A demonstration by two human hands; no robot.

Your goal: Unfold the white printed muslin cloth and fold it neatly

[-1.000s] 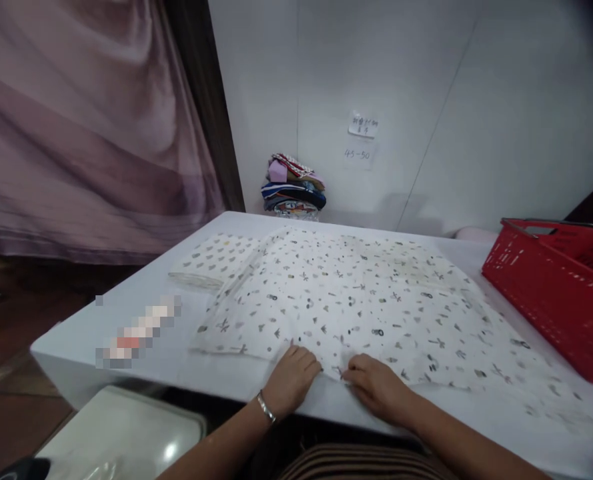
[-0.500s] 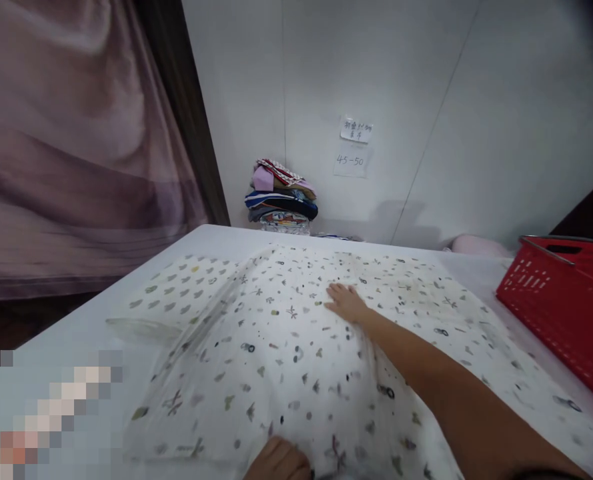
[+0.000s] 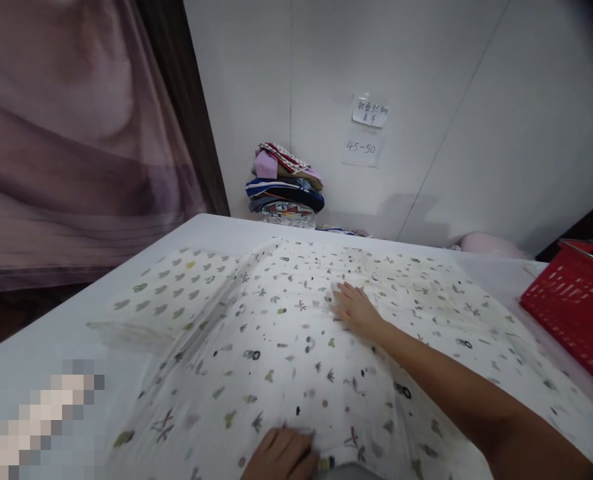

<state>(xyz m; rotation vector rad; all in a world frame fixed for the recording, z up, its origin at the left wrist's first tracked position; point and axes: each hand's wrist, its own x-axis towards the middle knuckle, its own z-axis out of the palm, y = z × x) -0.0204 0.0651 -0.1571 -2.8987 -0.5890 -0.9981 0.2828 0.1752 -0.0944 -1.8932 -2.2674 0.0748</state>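
Observation:
A thin white cloth (image 3: 276,333) printed with small plants and other motifs lies spread over the table, slightly wrinkled. My right hand (image 3: 356,310) rests flat on its middle, palm down with fingers stretched out. At the bottom, my left hand (image 3: 280,457) has its fingers curled over the cloth close to its near edge; the fingertips are hidden. Sticking out on the left side is a layer with a grey-green leaf-like print (image 3: 169,287), partly covered by the white cloth.
On the right stands a red plastic basket (image 3: 571,313) with a metal handle. Folded fabrics (image 3: 286,187) are stacked by the wall at the back, below paper notes (image 3: 365,147). A mauve curtain (image 3: 76,147) hangs at left. The white table (image 3: 186,233) shows along the left edge.
The view has shifted a little. My right hand has slid slightly toward me over the cloth, still flat. More of my left hand shows, still curled near the edge.

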